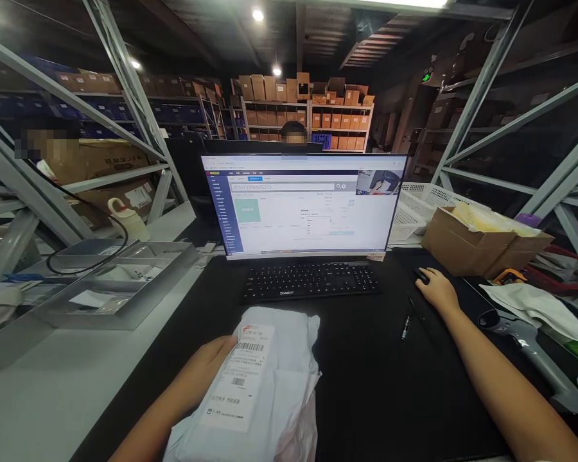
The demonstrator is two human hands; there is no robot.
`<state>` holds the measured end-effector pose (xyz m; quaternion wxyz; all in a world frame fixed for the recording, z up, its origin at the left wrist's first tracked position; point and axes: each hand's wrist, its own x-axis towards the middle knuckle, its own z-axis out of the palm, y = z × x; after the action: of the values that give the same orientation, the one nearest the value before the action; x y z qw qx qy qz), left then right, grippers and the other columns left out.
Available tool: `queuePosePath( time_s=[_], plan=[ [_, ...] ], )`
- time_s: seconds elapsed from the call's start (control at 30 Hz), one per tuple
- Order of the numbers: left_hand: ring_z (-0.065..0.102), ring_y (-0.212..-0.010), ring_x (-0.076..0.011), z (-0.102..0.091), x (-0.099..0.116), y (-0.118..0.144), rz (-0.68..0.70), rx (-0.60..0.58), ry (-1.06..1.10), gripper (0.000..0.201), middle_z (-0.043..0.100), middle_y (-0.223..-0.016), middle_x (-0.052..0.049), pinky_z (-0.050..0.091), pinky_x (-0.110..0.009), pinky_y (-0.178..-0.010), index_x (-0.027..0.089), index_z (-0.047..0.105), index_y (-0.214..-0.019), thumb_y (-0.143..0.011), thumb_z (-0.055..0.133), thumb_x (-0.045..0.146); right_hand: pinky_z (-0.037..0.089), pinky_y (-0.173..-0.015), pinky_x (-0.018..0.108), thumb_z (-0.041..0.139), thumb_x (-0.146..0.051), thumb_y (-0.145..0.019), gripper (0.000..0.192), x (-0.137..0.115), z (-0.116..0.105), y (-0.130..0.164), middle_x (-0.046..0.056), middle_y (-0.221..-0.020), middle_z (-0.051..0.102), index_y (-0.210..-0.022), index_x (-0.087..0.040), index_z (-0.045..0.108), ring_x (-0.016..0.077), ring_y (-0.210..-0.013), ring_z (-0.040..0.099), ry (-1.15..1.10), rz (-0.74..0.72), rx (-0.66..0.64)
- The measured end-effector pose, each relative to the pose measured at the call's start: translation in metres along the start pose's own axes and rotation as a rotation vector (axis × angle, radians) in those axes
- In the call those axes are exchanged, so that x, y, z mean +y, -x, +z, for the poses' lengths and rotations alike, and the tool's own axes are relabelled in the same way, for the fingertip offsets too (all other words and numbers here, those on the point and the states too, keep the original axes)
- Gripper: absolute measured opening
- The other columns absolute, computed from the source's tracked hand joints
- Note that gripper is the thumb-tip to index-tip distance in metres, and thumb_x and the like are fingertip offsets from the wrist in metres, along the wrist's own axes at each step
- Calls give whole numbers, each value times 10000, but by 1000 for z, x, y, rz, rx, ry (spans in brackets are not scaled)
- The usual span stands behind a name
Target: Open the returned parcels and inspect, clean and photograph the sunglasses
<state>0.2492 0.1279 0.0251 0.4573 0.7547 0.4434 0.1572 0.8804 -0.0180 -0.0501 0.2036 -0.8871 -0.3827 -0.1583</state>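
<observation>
Centrally, near mat's front edge: parcel [255, 391], left hand [207, 372] gripping its left side. Right hand [438, 290] curled, apparently over mouse [421, 276], near pen [406, 326]. Keyboard [312, 280], monitor [302, 204] behind; bare mat [366, 372] between.

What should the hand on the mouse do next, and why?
Probably click in the small window open on the monitor. The right hand rests on the mouse, while the left hand holds the white parcel, label up.
</observation>
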Motion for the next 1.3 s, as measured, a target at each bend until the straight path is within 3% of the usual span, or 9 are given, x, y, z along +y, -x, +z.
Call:
queuePosePath(
  time_s=[0.37,0.67,0.9,1.3],
  plan=[
    [628,-1101,-336,-2,-3,0,-9,-19,-10,472,732,-1029,-105,481,-383,-921,179,710,-953,-941,458,578,488,-1018,420,509,-388,-866,534,0,-2,0,122,-1420,585,-1334,-162,630,310,-1210,609,-2,13,-24],
    [666,-1040,-315,-1,-3,-1,8,-26,-37,620,738,-1082,-117,493,-373,-909,160,706,-1023,-942,383,684,478,-1001,404,509,-397,-844,541,-2,-5,0,135,-1395,605,-1305,-139,624,316,-1199,612,1,14,-28],
    [668,-1058,-318,-1,-5,-2,13,-12,-31,621,743,-1116,-113,493,-377,-925,165,733,-1078,-935,412,678,497,-955,399,522,-410,-837,522,-3,-6,0,141,-1358,628,-1274,-147,631,320,-1182,622,0,35,-44],
    [659,-1036,-327,-2,2,1,-20,6,-49,618,739,-1053,-120,498,-383,-887,162,724,-984,-915,422,697,499,-939,400,525,-415,-847,522,1,-4,-2,151,-1361,621,-1285,-145,618,324,-1192,616,-9,42,-54]
  ],
)
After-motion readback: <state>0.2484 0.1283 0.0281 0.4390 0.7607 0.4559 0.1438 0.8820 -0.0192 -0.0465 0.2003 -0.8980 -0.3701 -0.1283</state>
